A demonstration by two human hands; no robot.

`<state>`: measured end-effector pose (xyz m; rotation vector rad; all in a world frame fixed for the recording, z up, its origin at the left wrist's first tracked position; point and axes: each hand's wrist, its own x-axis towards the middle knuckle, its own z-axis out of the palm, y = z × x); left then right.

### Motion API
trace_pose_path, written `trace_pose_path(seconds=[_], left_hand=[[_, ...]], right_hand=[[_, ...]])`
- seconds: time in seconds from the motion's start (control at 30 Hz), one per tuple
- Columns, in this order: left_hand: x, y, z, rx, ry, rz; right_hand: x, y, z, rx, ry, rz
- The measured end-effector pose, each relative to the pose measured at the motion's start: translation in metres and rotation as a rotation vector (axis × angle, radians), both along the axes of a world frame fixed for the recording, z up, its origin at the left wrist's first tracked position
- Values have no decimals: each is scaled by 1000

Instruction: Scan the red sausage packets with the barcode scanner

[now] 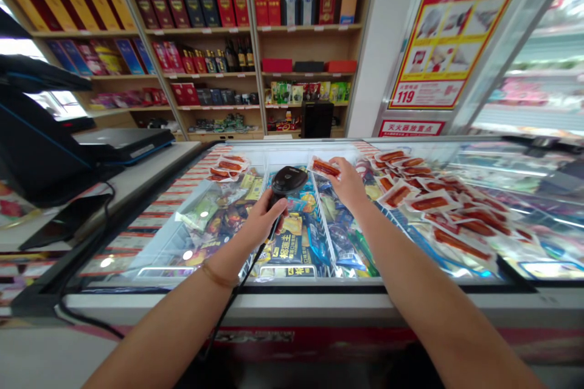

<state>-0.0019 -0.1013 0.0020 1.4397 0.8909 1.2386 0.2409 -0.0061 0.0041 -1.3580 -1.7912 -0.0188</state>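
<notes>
My left hand (pixel 269 211) is wrapped round the handle of a black barcode scanner (pixel 289 180), whose cord runs down past my wrist. To its right, my right hand (pixel 349 181) pinches the end of a packaged sausage (pixel 323 167) in clear and white wrapping. Both hands are above the glass top of a chest freezer (pixel 274 301). On the right part of the glass lies a heap of packaged sausages (pixel 433 200). A smaller group of packaged sausages (pixel 228 166) lies at the far left of the glass.
Wire baskets inside the freezer hold colourful frozen packs (pixel 292 243). At left, a counter (pixel 177 158) carries a dark scale-like machine (pixel 130 141) with a cable. Behind stand shelves of boxes and bottles (pixel 196 6). A red and yellow poster (pixel 449 42) hangs at the right.
</notes>
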Motion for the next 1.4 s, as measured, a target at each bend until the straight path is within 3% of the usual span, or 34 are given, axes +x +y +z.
trace_pose_path(seconds=[0.4,0.6,0.7,0.83,1.07,1.23,1.4], left_hand=[[2,1,-2,-9,-5,7],[-5,-1,15,-115,-98,261],[-30,-5,36,-169,-207,382],[-83,-16,56,-139,-267,548],[-165,-39,54,-141,-306,803],[-180,-48,47,-141,-288,807],[-160,-41,44,-163,-275,714]], right_hand=[[-1,4,-5,14,-16,30],[-20,7,-19,11,-1,61],[-48,12,-18,-5,-29,152],[-109,17,-5,-18,-163,327],[-236,25,-1,80,-394,433],[-282,32,-13,75,-462,364],[-276,24,-12,27,-421,285]])
